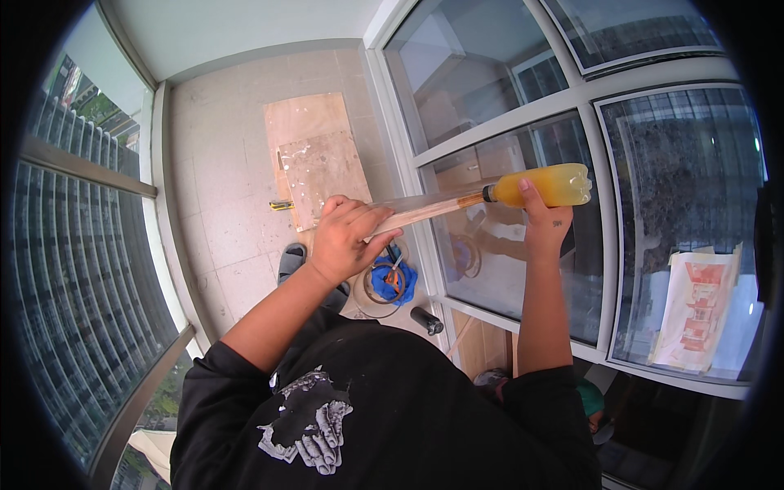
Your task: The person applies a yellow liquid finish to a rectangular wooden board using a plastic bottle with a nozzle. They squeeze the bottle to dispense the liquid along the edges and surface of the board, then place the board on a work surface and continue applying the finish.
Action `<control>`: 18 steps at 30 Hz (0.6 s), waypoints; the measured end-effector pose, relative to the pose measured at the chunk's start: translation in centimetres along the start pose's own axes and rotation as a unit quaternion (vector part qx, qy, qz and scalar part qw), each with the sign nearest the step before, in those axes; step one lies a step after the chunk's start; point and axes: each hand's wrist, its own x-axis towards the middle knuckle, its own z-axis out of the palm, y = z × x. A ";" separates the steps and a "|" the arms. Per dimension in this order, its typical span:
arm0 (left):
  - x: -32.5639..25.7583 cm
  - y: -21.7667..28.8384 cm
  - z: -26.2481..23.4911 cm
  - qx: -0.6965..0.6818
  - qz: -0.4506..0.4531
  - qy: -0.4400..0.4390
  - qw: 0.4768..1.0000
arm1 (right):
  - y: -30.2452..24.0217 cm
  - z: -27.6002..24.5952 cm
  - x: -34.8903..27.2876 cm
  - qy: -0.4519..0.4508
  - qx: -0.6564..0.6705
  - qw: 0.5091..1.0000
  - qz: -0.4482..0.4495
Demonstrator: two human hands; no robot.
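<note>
My left hand is closed around the near end of a long, narrow wooden board, held up in the air and slanting to the right. In my right hand is a clear plastic bottle of cloudy yellow liquid, lying on its side. Its dark neck points left and meets or nearly meets the board's far end; whether they touch I cannot tell. A brownish-yellow patch shows on the board beside the neck.
Two stained plywood sheets lie on the tiled floor, with a yellow utility knife at their edge. Near my feet are a blue plastic bag and a black bottle. Framed windows rise close on the right.
</note>
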 end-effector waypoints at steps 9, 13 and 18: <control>0.2 0.0 -0.1 -0.006 -0.002 0.007 1.000 | -2.4 2.7 -3.1 -0.071 0.093 0.993 -0.003; -0.1 0.0 0.1 -0.007 0.004 0.015 1.000 | -0.1 -0.6 -0.8 0.012 0.029 0.999 -0.016; -0.3 0.0 0.1 -0.003 -0.003 -0.003 1.000 | 1.3 -2.3 0.9 0.057 0.024 0.998 0.022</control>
